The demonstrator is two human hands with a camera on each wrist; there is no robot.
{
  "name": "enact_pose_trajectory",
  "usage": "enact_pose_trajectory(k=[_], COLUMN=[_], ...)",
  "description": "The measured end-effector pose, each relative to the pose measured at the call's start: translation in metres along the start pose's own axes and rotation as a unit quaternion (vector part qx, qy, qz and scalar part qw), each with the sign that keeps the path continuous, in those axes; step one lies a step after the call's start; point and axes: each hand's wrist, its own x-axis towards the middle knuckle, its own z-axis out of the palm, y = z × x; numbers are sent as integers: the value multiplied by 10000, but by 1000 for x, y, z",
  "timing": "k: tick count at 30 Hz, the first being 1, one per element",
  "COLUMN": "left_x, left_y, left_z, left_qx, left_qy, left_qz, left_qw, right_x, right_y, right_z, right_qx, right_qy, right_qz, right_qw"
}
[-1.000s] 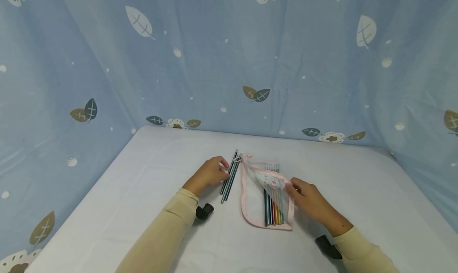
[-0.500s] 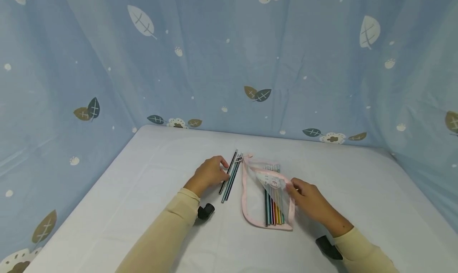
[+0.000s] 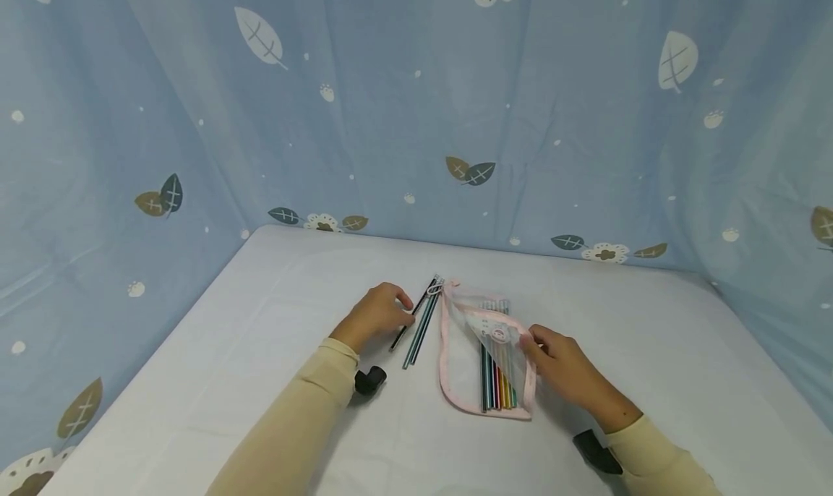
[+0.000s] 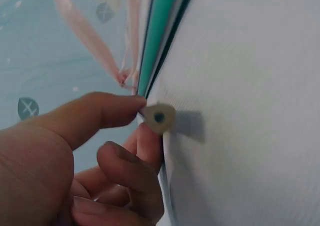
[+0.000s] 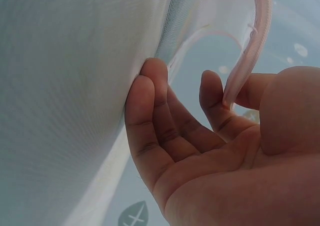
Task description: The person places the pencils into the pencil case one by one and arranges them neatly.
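Observation:
My left hand point(image 3: 376, 314) pinches a dark pencil point(image 4: 166, 122) between thumb and finger; in the left wrist view its pale end with a dark core faces the camera. Beside it, teal and dark pencils point(image 3: 418, 340) lie on the table. A see-through mesh pencil pouch point(image 3: 445, 358) with pink edging lies to their right, its top flap folded back. Several coloured pencils point(image 3: 497, 398) lie inside. My right hand point(image 3: 561, 362) holds up the flap's pink edge point(image 5: 248, 56) between thumb and forefinger, its other fingers against the white surface in the right wrist view.
The white tabletop point(image 3: 273, 301) spreads around the pouch, backed by a blue leaf-print curtain point(image 3: 403, 105). A white loop point(image 3: 434, 288) at the pouch's top left corner overlaps the pencil tops. Black wrist gear point(image 3: 371, 380) sits beneath the left wrist.
The dark pencil in my left hand has come away from the pile, its lower end swinging left and its tilt growing. My right hand and the pouch stay nearly still.

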Motion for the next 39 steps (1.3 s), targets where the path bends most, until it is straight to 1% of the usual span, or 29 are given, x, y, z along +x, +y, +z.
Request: enact_pose_trajectory(k=[4,9,15,19,23,26,29,32,34,36,39], left_x=[4,6,5,5,5,3,1,-1,-2,-1,-1], left_y=[-6,-10,-12,-13,-14,-14,-13,-12,-12,-12,-13], left_z=[-4,-9,-13,-16,-17,-18,-19,-19,-18,-17,-15], left_qx=[-496,-902,-1591,-1905,-1937,-1842,-1687,-1538,-1509,-1510,-1505], left_qy=[-310,-726,-1060,-1292,-1519,-1824,-2249,-2639,-2855,-2995,-3045], left_qz=[63,94,-30,31,149,279,511,772,867,912,922], left_qw=[9983,9932,9816,9731,9691,9654,9583,9491,9424,9376,9360], right_x=[1,1,1,0,0,0,0,0,0,0,0], right_y=[0,1,-1,-1,-1,-2,-2,-3,-3,-3,-3], right_z=[1,1,1,0,0,-1,-1,-2,-2,-2,-2], right_qx=[-7,-43,-35,-51,-38,-51,-106,-145,-138,-121,-110], right_qy=[-3,-3,19,1,1,8,17,22,21,12,0], right_qz=[25,-13,-7,14,-1,-20,-22,-31,-35,-32,-35], right_qw=[10000,10000,10000,10000,10000,10000,9999,9999,9999,9999,9999])
